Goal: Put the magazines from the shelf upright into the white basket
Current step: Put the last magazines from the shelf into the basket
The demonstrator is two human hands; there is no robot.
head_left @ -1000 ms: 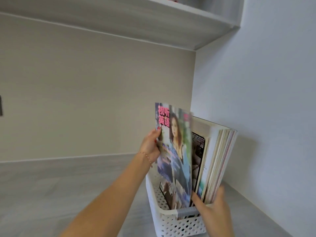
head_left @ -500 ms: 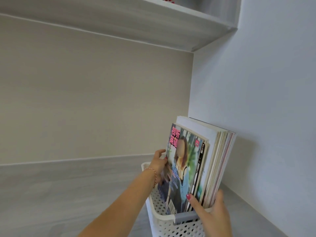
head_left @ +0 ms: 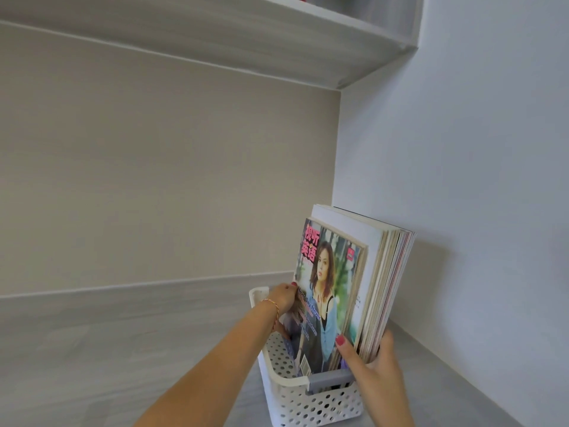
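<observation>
A white perforated basket (head_left: 311,405) with a grey handle stands on the grey counter near the right wall. Several magazines (head_left: 386,282) stand upright in it, leaning toward the wall. The front one, a magazine with a woman on its cover (head_left: 331,291), stands in the basket against the others. My left hand (head_left: 284,298) grips its far edge, fingers around it. My right hand (head_left: 374,362) holds the near lower edge of the stack, thumb on the front cover.
The grey counter (head_left: 107,349) stretches to the left of the basket. A beige back wall and a white side wall (head_left: 480,180) meet just behind the basket. A grey shelf (head_left: 246,41) runs overhead, with something red at its top edge.
The cover magazine has dropped from above the basket down into it and now rests against the stack. My left hand went down with it; my right hand stayed on the stack.
</observation>
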